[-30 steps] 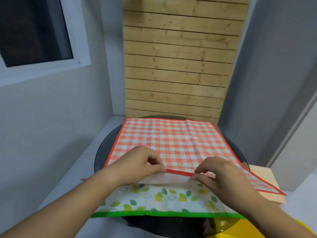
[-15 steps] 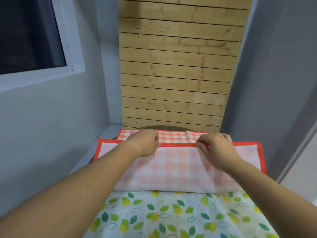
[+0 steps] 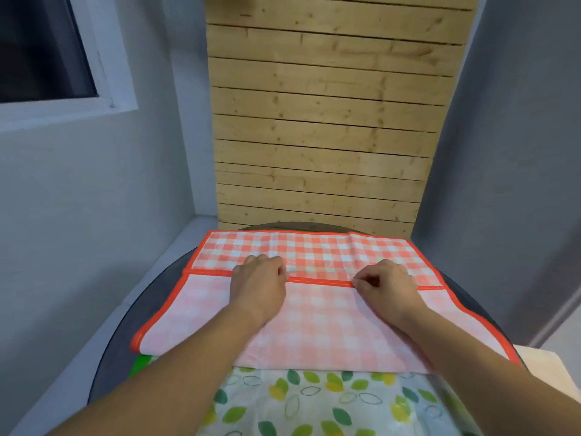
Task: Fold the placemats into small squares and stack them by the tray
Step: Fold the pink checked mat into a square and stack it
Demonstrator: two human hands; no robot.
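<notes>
— Both hands have carried the near hem (image 3: 317,281) of the red checked placemat (image 3: 314,325) away from me across the round table (image 3: 151,309) since a second ago. The flap now lies pale side up, with its hem short of the table's far side.

— Why stop there?

— As I judge it, this is the first fold, and I am lining the hem up before I press it flat. A strip of bright check shows beyond it, toward the table's far side.

— And your grip?

— My left hand (image 3: 257,287) sits on the hem left of the table's middle, fingers (image 3: 273,269) curled down onto it. The tips are hidden under my knuckles, so I take it for a pinch. My right hand (image 3: 386,287) is right of the middle, thumb and forefinger nipping the hem, the other fingers tucked in. Holding it at two spots keeps the edge taut and straight.

— Where is the cloth against your fingers?

— The hem runs directly under both sets of fingertips, and the flap lies beneath my wrists, toward the table's near side.

— Anything else?

— The leaf-print placemat (image 3: 314,401) lies underneath, showing at the table's near side, not yet folded. Off the table's right side a pale wooden corner (image 3: 547,369) shows. It may be the tray, but I cannot tell.
</notes>
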